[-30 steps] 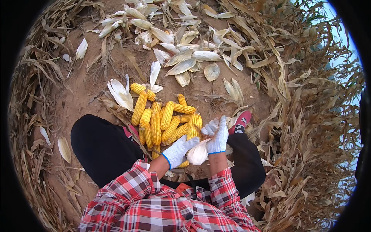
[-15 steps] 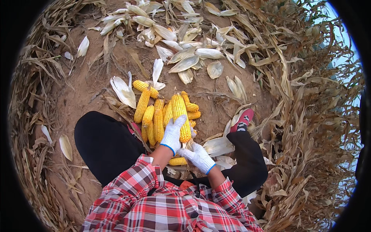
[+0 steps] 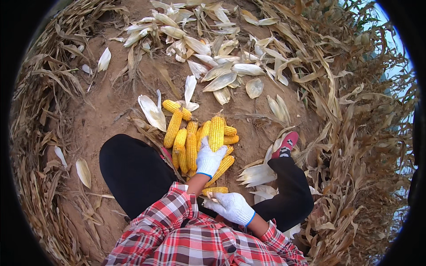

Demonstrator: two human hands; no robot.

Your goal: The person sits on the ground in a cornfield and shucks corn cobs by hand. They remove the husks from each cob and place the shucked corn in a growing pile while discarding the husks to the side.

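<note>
One gripped corn cob (image 3: pixel 216 135) looks bright yellow, knobbly.

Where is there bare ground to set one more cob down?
Bare soil shows between the cobs and the right shoe, and beyond the left knee. It is crowded around the left hand and in the husk pile at top.
</note>
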